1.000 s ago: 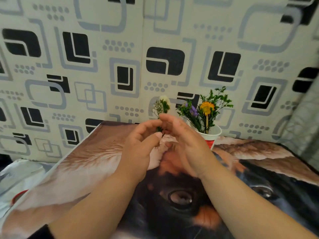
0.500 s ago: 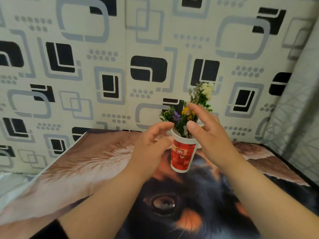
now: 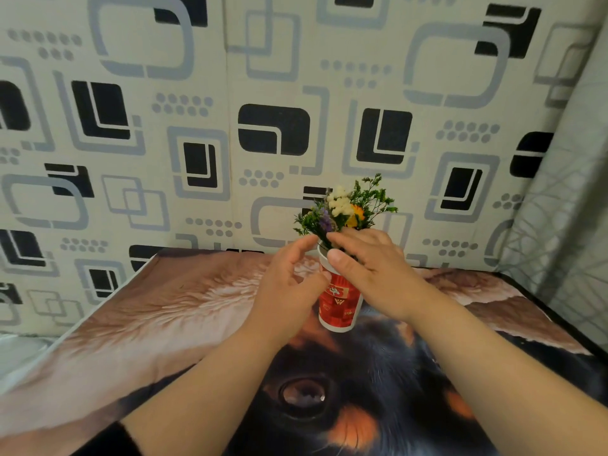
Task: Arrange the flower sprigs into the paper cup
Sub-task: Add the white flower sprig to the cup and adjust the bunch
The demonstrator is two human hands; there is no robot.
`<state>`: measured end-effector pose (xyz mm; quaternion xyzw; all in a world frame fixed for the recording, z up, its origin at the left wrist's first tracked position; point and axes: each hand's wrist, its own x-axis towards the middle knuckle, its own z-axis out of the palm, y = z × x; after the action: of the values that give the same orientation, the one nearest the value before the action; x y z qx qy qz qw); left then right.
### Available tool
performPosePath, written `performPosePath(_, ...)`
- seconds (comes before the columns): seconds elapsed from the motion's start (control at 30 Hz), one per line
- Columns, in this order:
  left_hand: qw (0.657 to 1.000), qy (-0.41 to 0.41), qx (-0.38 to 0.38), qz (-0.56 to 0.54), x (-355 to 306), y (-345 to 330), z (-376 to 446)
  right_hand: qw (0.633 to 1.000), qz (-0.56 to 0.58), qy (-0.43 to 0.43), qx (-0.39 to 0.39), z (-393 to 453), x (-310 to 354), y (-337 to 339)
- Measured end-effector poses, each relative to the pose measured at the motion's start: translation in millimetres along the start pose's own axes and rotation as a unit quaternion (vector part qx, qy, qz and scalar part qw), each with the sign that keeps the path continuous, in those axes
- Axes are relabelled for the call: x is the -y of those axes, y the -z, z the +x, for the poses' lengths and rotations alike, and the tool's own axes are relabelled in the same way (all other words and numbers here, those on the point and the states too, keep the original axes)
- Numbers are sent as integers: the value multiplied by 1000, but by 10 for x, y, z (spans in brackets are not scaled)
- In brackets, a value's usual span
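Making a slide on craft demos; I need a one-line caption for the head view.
Both hands, left hand and right hand, settle flower sprigs into a red paper cup.

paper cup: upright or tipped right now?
Upright, or nearly so. The paper cup stands on its base on the dog-print blanket, rim up, flower sprigs rising from its mouth. Left hand and right hand flank it.

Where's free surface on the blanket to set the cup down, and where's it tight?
Free: the tan stretch of the dog-print blanket left of the left hand, and the strip right of the right hand toward the curtain. Tight: the centre, where both hands crowd the paper cup and flower sprigs.
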<state>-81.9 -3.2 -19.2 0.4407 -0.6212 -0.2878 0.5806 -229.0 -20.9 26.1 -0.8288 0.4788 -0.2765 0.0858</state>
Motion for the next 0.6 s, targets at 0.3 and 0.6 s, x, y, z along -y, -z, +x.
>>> performPosePath(0.3, 1000, 8, -2, 3, 19, 6, 3, 998, 33, 23, -45, 32, 75, 83)
performPosePath(0.6, 1000, 10, 0, -9, 6, 22, 28, 998, -17, 29, 55, 23, 58, -5)
